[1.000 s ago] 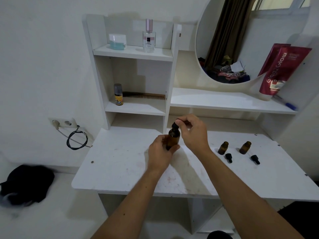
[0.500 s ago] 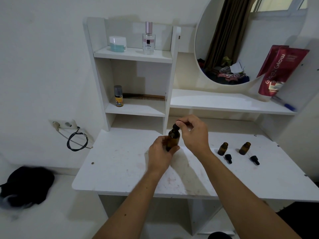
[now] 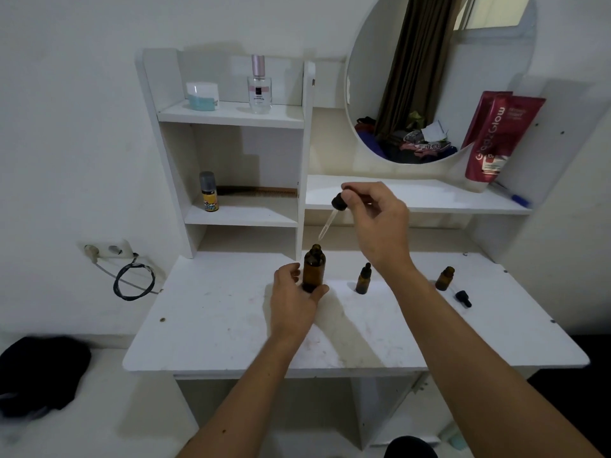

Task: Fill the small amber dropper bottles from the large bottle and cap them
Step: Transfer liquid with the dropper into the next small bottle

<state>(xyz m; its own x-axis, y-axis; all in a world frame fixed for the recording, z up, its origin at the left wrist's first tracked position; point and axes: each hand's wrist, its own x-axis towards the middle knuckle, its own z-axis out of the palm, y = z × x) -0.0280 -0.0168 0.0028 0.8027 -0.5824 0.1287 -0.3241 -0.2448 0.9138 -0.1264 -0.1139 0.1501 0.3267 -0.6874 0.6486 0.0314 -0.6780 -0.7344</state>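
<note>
From my screen I saw a black cord (image 3: 134,281) hanging by the wall plug on the far left. On the white table (image 3: 215,325) the left hand (image 3: 294,300) held the big amber bottle (image 3: 314,269) with curled fingers. The bottle stood straight up, and its top was open. Just above it the right hand (image 3: 375,223) pinched the black dropper cap (image 3: 339,202) (the glass tube pointed down at the bottle's mouth, and its tip was just above it). To the right stood a small amber bottle with its cap on (image 3: 363,279). Further right stood another small bottle (image 3: 444,278) with no cap. Its little black dropper (image 3: 463,298) lay on the table just beside it.
</note>
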